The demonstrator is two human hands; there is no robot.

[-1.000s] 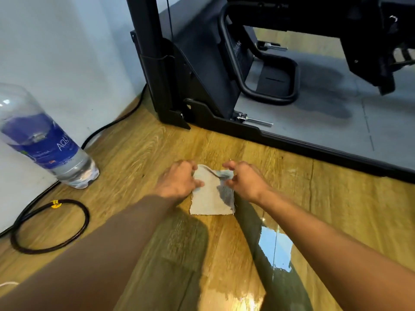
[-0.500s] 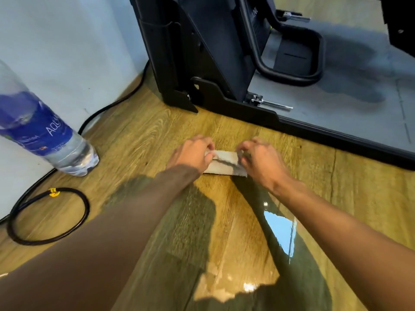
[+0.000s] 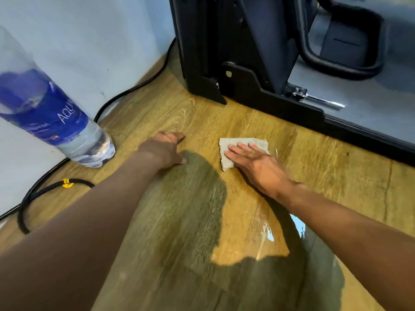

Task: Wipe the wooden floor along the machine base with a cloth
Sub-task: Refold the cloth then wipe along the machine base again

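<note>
On the wooden floor (image 3: 202,117), near the black machine base (image 3: 280,104), a small folded cloth (image 3: 241,143) lies flat under the right grip (image 3: 253,160), whose straight fingers press down on it without curling round it. The left grip (image 3: 165,149) rests on bare boards nearby, wide and empty. The cloth looks light, soft and limp, and the floor glossy. Flat pressure over the cloth's middle should steer it better than pinching an edge.

Bright, slightly blurred; glare and shadows on floor (image 3: 247,221)
</note>
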